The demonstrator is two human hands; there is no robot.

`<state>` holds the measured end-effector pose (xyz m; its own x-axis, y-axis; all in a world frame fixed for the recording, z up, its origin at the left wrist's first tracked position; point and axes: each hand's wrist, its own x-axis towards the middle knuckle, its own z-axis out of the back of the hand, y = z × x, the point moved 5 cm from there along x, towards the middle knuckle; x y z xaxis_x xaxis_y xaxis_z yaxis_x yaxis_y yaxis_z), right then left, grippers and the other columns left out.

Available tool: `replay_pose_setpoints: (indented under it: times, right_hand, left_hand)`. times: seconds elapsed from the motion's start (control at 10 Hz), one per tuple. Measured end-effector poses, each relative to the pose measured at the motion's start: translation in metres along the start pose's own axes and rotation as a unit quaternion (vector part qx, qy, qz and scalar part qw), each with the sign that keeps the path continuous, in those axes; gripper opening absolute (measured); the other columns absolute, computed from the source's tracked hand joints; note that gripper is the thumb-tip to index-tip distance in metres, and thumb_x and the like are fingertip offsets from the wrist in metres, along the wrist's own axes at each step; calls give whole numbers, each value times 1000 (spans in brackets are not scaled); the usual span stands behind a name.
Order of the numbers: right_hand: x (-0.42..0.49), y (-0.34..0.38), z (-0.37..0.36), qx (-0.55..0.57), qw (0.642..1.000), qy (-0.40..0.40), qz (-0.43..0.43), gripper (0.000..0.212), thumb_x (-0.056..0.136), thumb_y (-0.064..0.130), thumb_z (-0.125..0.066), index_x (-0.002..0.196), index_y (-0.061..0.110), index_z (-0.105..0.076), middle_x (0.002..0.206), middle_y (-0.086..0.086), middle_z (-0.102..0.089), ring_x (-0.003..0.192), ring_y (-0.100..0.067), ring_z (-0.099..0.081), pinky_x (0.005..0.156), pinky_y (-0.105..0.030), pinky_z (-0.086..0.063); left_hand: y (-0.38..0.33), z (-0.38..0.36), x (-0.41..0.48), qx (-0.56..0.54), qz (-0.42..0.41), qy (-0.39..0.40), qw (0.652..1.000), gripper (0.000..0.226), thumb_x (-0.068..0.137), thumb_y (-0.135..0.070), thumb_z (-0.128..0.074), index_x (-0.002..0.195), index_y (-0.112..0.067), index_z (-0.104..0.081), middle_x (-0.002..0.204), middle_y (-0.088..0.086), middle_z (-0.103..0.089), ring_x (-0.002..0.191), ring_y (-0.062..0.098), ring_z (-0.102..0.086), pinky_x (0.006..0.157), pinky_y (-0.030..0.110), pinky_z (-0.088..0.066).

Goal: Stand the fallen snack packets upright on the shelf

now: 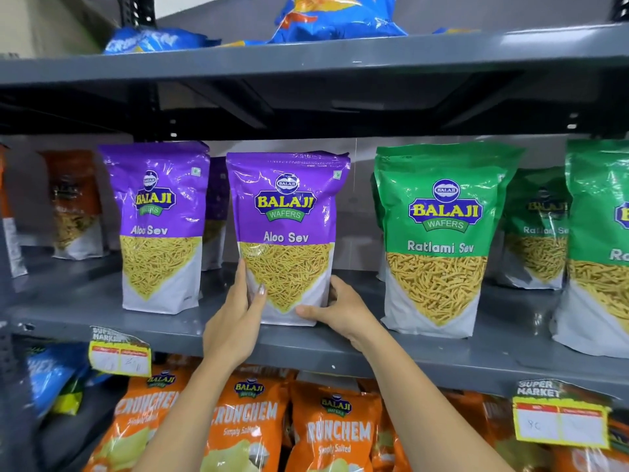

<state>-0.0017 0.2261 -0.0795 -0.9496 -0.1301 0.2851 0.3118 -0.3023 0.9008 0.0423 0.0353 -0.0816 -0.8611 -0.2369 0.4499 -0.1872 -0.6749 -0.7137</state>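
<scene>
We've got both hands on the middle purple Aloo Sev packet (287, 233), upright on the grey shelf (102, 321). Left hand (235, 321) clasps its lower left edge, right hand (343, 311) its lower right corner. Second purple packet (158, 226) stands to its left, green Ratlami Sev packet (439, 240) to its right.

Aloo Sev packet (287, 233) upright on shelf (340, 349), between another Aloo Sev packet (158, 226) left, Ratlami Sev packet (439, 240) right
</scene>
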Motion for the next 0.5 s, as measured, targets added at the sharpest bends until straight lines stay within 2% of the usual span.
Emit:
replay_pose_setpoints:
  times: [0.3,0.4,0.5]
  right_hand:
    - [-1,1,0,-1,1000,3,-2,72,63,34,-89,126,26,-56,132,7,-63,122,-15,-57,103,-34,-47]
    - [-1,1,0,-21,1000,-1,-10,79,61,37,-89,130,24,-54,136,6,-61,125,-16,-55,104,-35,-47]
    - [-5,3,-1,-24,1000,-17,-10,110,53,45,-90,146,23,-36,147,2,-51,135,-20,-49,108,-39,-45]
  left_hand:
    - [-6,2,-2,19,-16,13,1000,65,97,-54,-30,149,-50,8,157,-12,-33,135,31,-46,97,44,-39]
    - [-9,3,-4,20,-21,12,999,67,96,-55,-31,148,-50,10,158,-11,-32,135,31,-47,97,43,-40]
    - [-8,4,-3,20,-43,-20,999,70,95,-57,-33,151,-45,7,162,-10,-22,139,29,-41,103,47,-39]
